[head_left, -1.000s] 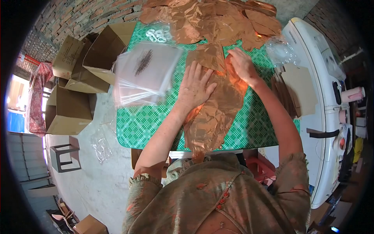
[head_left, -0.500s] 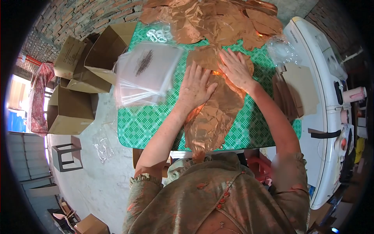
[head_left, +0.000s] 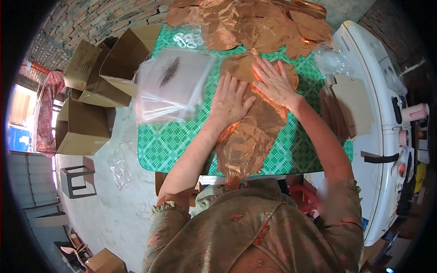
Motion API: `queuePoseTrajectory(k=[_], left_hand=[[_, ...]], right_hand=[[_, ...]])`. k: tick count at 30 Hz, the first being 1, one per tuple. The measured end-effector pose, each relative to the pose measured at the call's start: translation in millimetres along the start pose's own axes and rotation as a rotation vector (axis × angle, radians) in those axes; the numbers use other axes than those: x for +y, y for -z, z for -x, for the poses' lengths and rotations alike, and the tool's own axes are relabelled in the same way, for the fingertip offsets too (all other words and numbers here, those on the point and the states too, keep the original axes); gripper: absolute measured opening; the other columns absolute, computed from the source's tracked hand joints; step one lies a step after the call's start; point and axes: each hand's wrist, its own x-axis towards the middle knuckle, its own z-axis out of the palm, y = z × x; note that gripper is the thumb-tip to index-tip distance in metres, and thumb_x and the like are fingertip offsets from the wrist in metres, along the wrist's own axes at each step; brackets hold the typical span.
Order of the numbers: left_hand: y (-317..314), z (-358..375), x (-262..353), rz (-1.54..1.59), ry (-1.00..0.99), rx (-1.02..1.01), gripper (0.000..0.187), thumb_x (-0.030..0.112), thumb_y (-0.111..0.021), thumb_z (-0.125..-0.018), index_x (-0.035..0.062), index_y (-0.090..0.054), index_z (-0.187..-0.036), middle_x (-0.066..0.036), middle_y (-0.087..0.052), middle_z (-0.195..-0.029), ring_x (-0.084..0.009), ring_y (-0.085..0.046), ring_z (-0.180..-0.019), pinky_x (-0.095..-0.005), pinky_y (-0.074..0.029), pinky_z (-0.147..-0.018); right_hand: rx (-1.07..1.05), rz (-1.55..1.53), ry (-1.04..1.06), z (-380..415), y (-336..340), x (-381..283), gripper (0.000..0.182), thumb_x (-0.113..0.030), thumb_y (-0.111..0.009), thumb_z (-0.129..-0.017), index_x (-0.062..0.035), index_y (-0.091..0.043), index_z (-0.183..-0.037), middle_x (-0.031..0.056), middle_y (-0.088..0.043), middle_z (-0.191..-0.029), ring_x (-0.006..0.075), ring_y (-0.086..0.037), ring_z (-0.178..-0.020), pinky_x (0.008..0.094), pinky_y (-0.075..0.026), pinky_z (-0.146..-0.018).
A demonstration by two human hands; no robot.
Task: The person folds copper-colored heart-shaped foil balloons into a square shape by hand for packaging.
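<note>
A long crinkled copper-coloured foil piece (head_left: 248, 136) lies along the green checked table (head_left: 173, 141), its tail hanging over the near edge. My left hand (head_left: 230, 101) rests flat on it, fingers spread. My right hand (head_left: 273, 82) presses flat on the folded upper part of the same foil, right beside the left hand. Neither hand grips anything.
A heap of more copper foil pieces (head_left: 255, 22) covers the table's far end. A stack of clear plastic bags (head_left: 170, 82) lies at the left, white rings (head_left: 186, 40) beyond it. Cardboard sheets (head_left: 348, 102) and a white appliance (head_left: 380, 91) stand right. Open cartons (head_left: 82, 125) sit on the floor.
My right hand has slid left from the foil's right edge onto its upper part, folding that edge over. The left hand has stayed pressed in place.
</note>
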Motion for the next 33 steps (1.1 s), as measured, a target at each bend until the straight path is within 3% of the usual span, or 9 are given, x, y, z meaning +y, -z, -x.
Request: queuePoseTrajectory(k=[3, 7, 10, 15, 18, 24, 31, 33], left_hand=[[3, 0, 1, -0.019, 0.008, -0.024, 0.071, 0.055, -0.053, -0.105, 0.0004, -0.055, -0.15, -0.026, -0.053, -0.149, -0.0463, -0.037, -0.152, -0.0549, -0.025, -0.129], [-9, 2, -4, 0.008, -0.031, 0.116, 0.072, 0.053, -0.055, -0.105, -0.0023, -0.051, -0.152, -0.028, -0.047, -0.157, -0.0463, -0.035, -0.154, -0.0557, -0.026, -0.129], [-1, 1, -3, 0.091, -0.02, 0.197, 0.072, 0.049, -0.059, -0.104, -0.0023, -0.048, -0.154, -0.028, -0.042, -0.162, -0.045, -0.033, -0.156, -0.0552, -0.025, -0.129], [50, -15, 6, 0.133, -0.021, 0.316, 0.07, 0.04, -0.065, -0.103, 0.0007, -0.045, -0.157, -0.023, -0.039, -0.167, -0.0413, -0.031, -0.159, -0.0536, -0.023, -0.132], [45, -27, -2, 0.086, -0.142, 0.179, 0.065, 0.04, -0.059, -0.106, 0.0014, -0.046, -0.157, -0.022, -0.039, -0.168, -0.0394, -0.032, -0.159, -0.0531, -0.023, -0.132], [0, -13, -18, 0.046, -0.106, -0.03, 0.068, 0.047, -0.048, -0.111, 0.0012, -0.045, -0.16, -0.021, -0.039, -0.169, -0.0371, -0.031, -0.159, -0.0515, -0.022, -0.132], [-1, -12, -15, -0.01, -0.078, -0.069, 0.066, 0.045, -0.045, -0.112, 0.0009, -0.043, -0.161, -0.021, -0.038, -0.17, -0.0359, -0.031, -0.16, -0.0508, -0.021, -0.133], [1, -11, -14, -0.001, -0.073, -0.073, 0.066, 0.044, -0.045, -0.111, 0.0014, -0.043, -0.162, -0.02, -0.038, -0.17, -0.036, -0.03, -0.16, -0.0505, -0.021, -0.133]], right_hand=[[-0.021, -0.011, 0.0, 2, 10, -6, 0.067, -0.052, -0.037, -0.113, -0.0218, -0.027, -0.172, 0.006, -0.012, -0.182, 0.024, -0.009, -0.167, 0.0561, 0.002, -0.133], [-0.002, -0.014, 0.014, 3, 8, -6, 0.066, -0.052, -0.04, -0.113, -0.0257, -0.029, -0.172, 0.0058, -0.008, -0.182, 0.0248, -0.009, -0.167, 0.0584, 0.0, -0.133], [-0.018, -0.069, 0.01, 3, 13, -7, 0.071, -0.062, -0.038, -0.11, -0.0231, -0.034, -0.17, 0.0056, -0.004, -0.183, 0.025, -0.008, -0.167, 0.0584, 0.002, -0.133], [-0.059, -0.022, -0.009, 3, 14, -8, 0.071, -0.061, -0.043, -0.109, -0.0227, -0.038, -0.169, 0.0072, -0.003, -0.183, 0.0262, -0.006, -0.168, 0.0597, 0.002, -0.132], [-0.092, 0.037, -0.005, 0, 11, -5, 0.069, -0.058, -0.043, -0.11, -0.0237, -0.038, -0.169, 0.0072, -0.003, -0.183, 0.026, -0.006, -0.168, 0.0601, 0.002, -0.132], [-0.06, -0.061, -0.015, 1, 16, -8, 0.062, -0.051, -0.038, -0.113, -0.0242, -0.036, -0.17, 0.0056, -0.002, -0.183, 0.0247, -0.005, -0.168, 0.0596, 0.003, -0.133], [-0.063, -0.205, 0.007, -1, 10, 4, 0.06, -0.047, -0.027, -0.116, -0.0235, -0.032, -0.171, 0.003, -0.004, -0.183, 0.0242, -0.005, -0.168, 0.0603, 0.003, -0.133], [-0.032, -0.127, 0.004, -6, 9, 8, 0.059, -0.044, -0.028, -0.116, -0.0235, -0.031, -0.171, 0.0033, -0.011, -0.182, 0.0251, -0.009, -0.167, 0.0617, 0.0, -0.132]])
